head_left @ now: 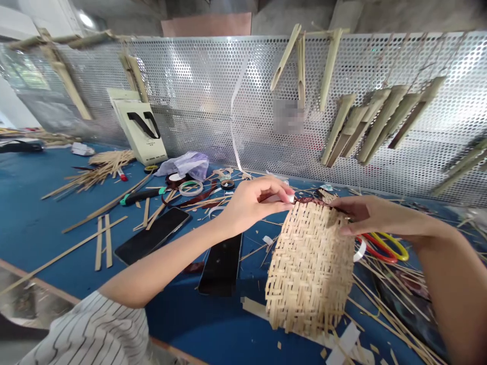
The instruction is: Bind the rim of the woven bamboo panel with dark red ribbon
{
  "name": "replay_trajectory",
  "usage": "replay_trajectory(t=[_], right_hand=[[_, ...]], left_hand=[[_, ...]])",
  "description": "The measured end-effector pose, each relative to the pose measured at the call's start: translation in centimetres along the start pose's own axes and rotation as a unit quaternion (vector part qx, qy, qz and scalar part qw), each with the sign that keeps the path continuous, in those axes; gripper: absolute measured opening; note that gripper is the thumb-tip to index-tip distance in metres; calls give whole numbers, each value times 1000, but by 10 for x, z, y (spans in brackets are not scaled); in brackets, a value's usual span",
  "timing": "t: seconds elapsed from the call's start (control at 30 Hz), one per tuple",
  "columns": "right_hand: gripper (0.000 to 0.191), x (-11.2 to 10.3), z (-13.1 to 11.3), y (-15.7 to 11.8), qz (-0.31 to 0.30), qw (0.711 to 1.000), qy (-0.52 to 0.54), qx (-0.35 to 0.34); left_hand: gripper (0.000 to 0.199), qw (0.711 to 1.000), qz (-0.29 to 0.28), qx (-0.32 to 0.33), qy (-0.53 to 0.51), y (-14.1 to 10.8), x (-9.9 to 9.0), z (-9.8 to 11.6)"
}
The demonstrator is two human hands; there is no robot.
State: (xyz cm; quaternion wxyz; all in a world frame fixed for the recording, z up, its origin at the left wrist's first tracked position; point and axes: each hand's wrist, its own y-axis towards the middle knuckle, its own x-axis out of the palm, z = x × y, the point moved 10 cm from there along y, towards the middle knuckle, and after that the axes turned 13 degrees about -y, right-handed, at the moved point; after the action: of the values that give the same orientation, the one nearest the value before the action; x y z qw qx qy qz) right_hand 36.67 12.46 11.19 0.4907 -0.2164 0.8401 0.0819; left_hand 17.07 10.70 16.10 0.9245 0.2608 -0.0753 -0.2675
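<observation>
Pale bag (137, 138), small print, unreadable

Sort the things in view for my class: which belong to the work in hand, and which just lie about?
Belongs to the work:
woven piece, between left hand and right hand
dark strip along its top edge
perhaps pale strips, similar-looking

Seemingly lying about:
phones
bag
purple bundle

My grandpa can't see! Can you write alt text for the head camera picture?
Two hands hold a woven mat by its top edge at a blue table. A phone and pale strips lie nearby, a metal screen behind.
</observation>
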Motion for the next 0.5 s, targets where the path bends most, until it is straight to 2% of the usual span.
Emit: replay_trajectory(t=[0.07,0.13,0.2,0.27,0.37,0.5], right_hand=[[57,-1,-14,0,-4,1000,8,-24],[59,-10,-40,3,46,995,40,-75],[49,-7,-75,7,33,981,117,-151],[33,0,-100,14,-2,973,145,-177],[19,7,-116,24,-40,978,126,-162],[14,9,-114,29,-59,986,114,-108]], left_hand=[[6,1000,-6,13,-4,0,3,4],[5,1000,-11,19,-9,-1,4,5],[5,1000,-13,17,-15,0,5,4],[6,1000,-12,20,-16,0,4,4],[7,999,-7,33,-4,0,1,7],[12,998,-12,56,37,-1,0,19]])
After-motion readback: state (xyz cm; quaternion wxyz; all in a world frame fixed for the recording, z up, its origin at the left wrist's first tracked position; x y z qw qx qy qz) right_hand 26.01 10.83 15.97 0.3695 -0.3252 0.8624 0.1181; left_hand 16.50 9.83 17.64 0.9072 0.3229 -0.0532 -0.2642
